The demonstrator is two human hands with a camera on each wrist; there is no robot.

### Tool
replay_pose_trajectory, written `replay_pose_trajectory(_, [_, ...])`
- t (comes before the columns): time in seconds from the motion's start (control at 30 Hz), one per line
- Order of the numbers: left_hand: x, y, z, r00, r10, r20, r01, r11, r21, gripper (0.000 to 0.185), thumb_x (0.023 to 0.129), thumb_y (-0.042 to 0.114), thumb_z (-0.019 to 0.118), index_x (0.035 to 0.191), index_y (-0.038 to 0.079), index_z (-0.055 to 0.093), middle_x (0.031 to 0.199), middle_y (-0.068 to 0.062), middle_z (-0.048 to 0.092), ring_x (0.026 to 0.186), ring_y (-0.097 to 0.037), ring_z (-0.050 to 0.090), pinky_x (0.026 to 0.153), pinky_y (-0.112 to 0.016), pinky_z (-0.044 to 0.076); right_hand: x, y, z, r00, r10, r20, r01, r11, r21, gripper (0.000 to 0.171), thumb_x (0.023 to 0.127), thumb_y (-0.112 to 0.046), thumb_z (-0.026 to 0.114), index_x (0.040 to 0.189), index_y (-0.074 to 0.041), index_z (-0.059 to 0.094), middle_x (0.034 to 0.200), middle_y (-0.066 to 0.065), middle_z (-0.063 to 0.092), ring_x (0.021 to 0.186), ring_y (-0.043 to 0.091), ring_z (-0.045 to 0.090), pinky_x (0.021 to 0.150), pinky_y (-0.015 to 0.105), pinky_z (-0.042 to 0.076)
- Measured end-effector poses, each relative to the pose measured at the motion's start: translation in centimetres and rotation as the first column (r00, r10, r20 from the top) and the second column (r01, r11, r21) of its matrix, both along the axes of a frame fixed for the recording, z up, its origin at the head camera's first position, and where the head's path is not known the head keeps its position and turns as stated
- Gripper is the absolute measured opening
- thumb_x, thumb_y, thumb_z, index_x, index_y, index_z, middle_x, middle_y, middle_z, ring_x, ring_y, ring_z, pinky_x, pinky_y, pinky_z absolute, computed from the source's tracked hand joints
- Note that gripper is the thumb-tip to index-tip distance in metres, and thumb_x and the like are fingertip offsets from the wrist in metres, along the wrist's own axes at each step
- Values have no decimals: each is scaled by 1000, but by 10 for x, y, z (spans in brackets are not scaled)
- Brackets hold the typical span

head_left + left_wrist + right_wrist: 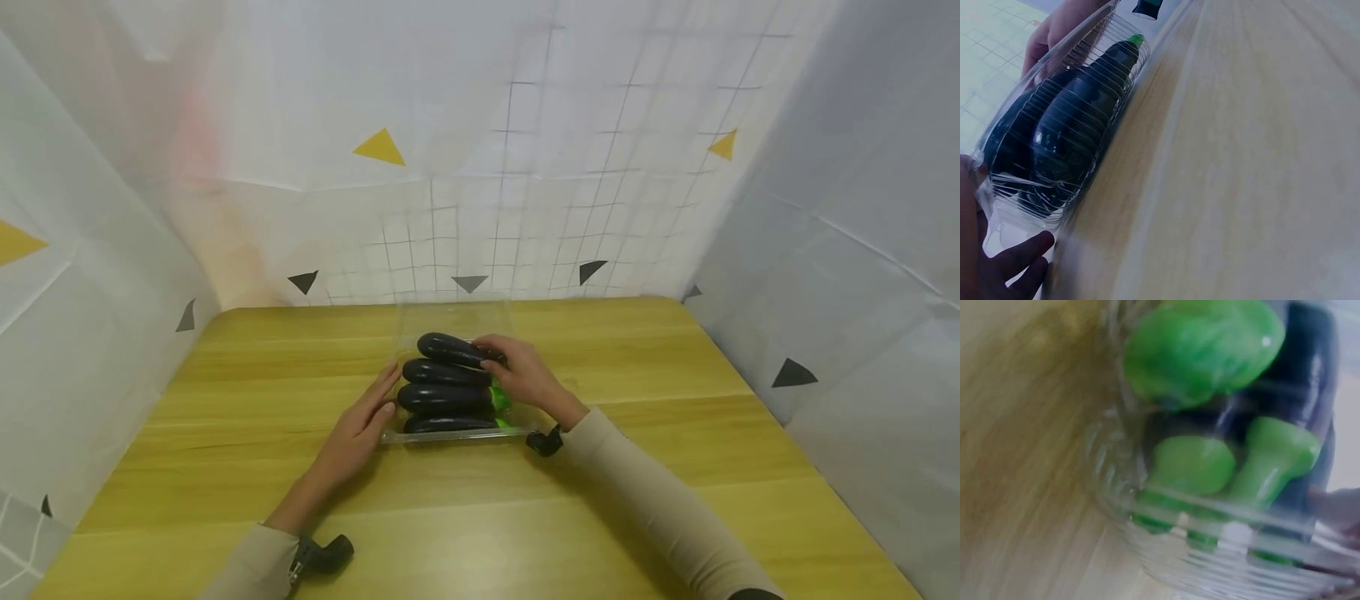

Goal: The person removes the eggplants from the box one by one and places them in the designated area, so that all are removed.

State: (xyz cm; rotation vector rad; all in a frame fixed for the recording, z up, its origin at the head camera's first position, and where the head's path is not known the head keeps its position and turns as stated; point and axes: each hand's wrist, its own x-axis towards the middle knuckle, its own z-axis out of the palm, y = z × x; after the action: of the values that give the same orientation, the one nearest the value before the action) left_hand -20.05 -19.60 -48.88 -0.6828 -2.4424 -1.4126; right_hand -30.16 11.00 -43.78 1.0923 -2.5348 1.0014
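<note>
A: Quick pass. What's on the table (225,433)?

B: Clear tray (450,435) near the middle, a bit toward the far side. Four dark eggplants (442,397) in it, lying crosswise, stacked front to back in the head view. Green stem ends (1200,347) point to the person's right.

A: Left hand (360,429)?

B: Flat against the tray's left end, fingers straight and relaxed, thumb by the near corner. Touching, not gripping. Left wrist view shows fingertips (1019,256) right at the ribbed plastic wall (1054,156), eggplants visible through it.

A: Right hand (521,371)?

B: At the tray's right end, fingers curled over the farthest eggplant (457,348), holding its right end. That one sits highest of the four.

A: Right wrist view any use?

B: Blurry. Green stems close up behind the ribbed clear wall, dark skin behind them, wood to the left. Can't tell finger contact from it.

A: Anything else?

B: Tan sleeves (660,500) on both arms, black wrist mounts (324,554). White sheeting (525,167) with grid lines and yellow and dark triangles on three sides of the table.
</note>
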Motion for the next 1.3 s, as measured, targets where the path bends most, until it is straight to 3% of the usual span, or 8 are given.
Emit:
replay_pose_trajectory(0.27, [0,-1,-1,1000,-2,-3,2,1000,-1,50,113,15,47,162,14,39,169,-3,28,154,-25,23,123,-39,19,2,0,3,1000,-6,14,7,999,-36,33,100,-1,68,133,-1,67,126,13,70,103,26,69,87,43,57])
replay_pose_trajectory(0.57, [-1,0,0,1000,-10,-1,10,1000,15,51,111,10,49,161,11,39,169,-5,27,154,-28,24,122,-33,18,3,4,10,999,-24,26,26,998,-64,34,101,0,67,135,0,65,128,15,69,107,28,68,89,44,57])
replay_pose_trajectory(0.83, [-2,-2,-2,1000,-2,0,2,1000,-12,50,113,16,46,163,14,38,170,-1,26,154,-23,22,122,-34,18,4,11,18,1000,-28,9,28,997,-72,34,99,2,68,133,-1,67,127,15,70,106,28,69,88,44,57])
replay_pose_trajectory(1.1, [1,-2,-1,1000,12,-12,-12,1000,-11,51,113,14,46,163,13,37,169,-3,28,143,-28,44,118,-36,28,-1,20,25,1000,-19,-23,18,998,-62,34,98,3,69,132,0,68,127,14,70,110,30,69,89,45,57])
replay_pose_trajectory(1.3, [-1,-1,-2,999,11,-33,-12,1000,-15,51,111,7,47,161,7,38,168,-9,29,141,-32,47,115,-34,33,-7,31,31,997,-44,-61,40,997,-61,33,96,5,71,128,-1,71,125,13,71,111,30,69,90,47,57])
